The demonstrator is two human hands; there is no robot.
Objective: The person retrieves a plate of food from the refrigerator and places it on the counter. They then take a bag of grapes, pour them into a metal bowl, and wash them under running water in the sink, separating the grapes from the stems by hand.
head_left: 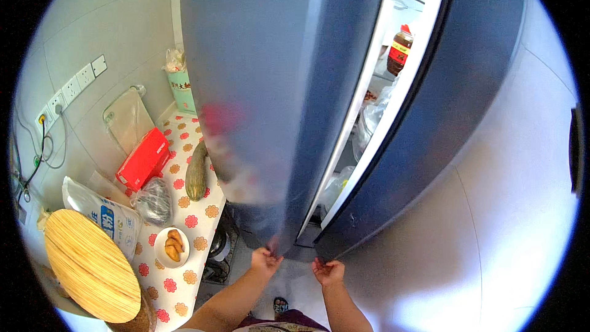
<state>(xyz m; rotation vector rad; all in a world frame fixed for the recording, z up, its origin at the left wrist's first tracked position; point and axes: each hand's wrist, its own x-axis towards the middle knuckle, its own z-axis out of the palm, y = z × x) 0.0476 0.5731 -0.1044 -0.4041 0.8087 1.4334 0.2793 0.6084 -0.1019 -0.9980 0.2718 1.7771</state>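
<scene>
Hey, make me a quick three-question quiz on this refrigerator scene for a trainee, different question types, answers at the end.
1. True or false: the refrigerator is fully shut.
2. Multiple choice: where is the person's right hand?
A) In the white bowl
B) At the bottom edge of the right-hand door
C) On the red box
3. Fill in the blank: the jar inside the refrigerator has a ____ lid.

Key: 1. False, its contents show through a gap. 2. B. 3. Red.
</scene>
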